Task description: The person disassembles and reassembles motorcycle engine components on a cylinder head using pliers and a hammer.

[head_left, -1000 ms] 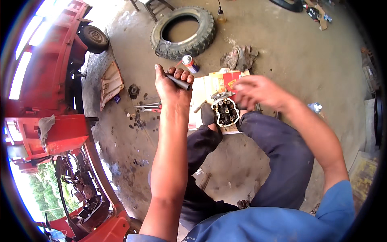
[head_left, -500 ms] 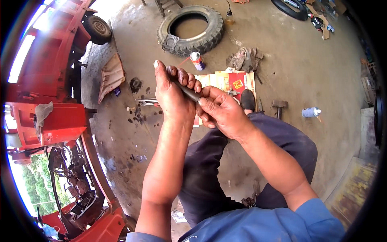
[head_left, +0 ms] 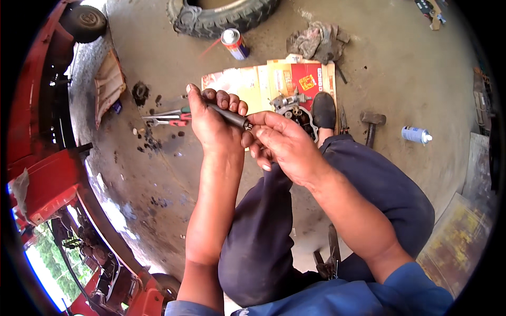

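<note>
My left hand (head_left: 215, 124) is closed round a dark grey cylindrical tube (head_left: 225, 112), thumb up along it. At the tube's lower right end sits a small silvery piece (head_left: 248, 127). My right hand (head_left: 284, 147) pinches there with thumb and forefinger, other fingers curled beneath; exactly what it grips is partly hidden. Beyond both hands, a metal engine cylinder head (head_left: 302, 120) rests on printed cardboard (head_left: 226, 76), beside my dark shoe (head_left: 322, 109).
A hammer (head_left: 372, 118) and blue spray can (head_left: 416, 134) lie right. A red-and-blue can (head_left: 234, 43), rag (head_left: 316, 41) and tyre (head_left: 221, 20) are ahead. Pliers and screwdrivers (head_left: 166, 120) lie left, near a red vehicle (head_left: 47, 174).
My right hand has moved from over the cardboard to the tube, its fingertips now at the tube's end, where the silvery piece shows. The view has shifted, putting the tyre higher in the picture.
</note>
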A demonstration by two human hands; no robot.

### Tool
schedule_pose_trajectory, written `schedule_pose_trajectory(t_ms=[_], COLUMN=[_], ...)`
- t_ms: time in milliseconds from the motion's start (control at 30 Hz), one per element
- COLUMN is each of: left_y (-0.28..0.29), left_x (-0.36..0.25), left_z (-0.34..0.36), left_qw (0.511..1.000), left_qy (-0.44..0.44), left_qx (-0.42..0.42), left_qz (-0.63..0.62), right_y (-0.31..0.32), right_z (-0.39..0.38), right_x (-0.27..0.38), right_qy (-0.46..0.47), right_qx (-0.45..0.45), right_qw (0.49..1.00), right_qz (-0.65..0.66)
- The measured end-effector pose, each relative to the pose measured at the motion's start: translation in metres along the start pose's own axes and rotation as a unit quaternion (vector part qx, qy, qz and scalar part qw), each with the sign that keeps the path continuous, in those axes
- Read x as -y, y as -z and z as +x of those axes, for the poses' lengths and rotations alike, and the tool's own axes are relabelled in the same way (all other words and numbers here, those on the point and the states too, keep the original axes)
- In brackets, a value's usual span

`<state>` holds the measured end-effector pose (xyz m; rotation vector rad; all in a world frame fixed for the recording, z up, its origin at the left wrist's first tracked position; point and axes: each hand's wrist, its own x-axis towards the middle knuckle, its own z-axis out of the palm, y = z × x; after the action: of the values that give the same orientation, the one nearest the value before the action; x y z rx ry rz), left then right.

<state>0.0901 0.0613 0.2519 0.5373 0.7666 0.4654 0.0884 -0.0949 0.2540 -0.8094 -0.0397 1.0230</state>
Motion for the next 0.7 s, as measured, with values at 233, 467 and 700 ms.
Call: schedule_pose_trajectory(t_ms=[233, 467, 700], left_y=[0.073, 0.219, 0.270], left_x=[0.035, 0.105, 0.149], left_z=[0.058, 0.071, 0.038], left_qw=[0.998, 0.849, 0.599], left_qy=[0.005, -0.023, -0.060], left_qx=[-0.052, -0.120, 0.004], left_qz=[-0.047, 0.513, 0.798], right_y=[0.079, 0.206, 0.217], right_z=[0.032, 0.027, 0.031], right_x=[-0.030, -0.010, -0.031], right_qy=[-0.077, 0.002, -0.014], right_qx=[-0.122, -0.248, -0.257], right_qw=[0.989, 0.960, 0.953], right_qz=[-0.019, -0.126, -0.159])
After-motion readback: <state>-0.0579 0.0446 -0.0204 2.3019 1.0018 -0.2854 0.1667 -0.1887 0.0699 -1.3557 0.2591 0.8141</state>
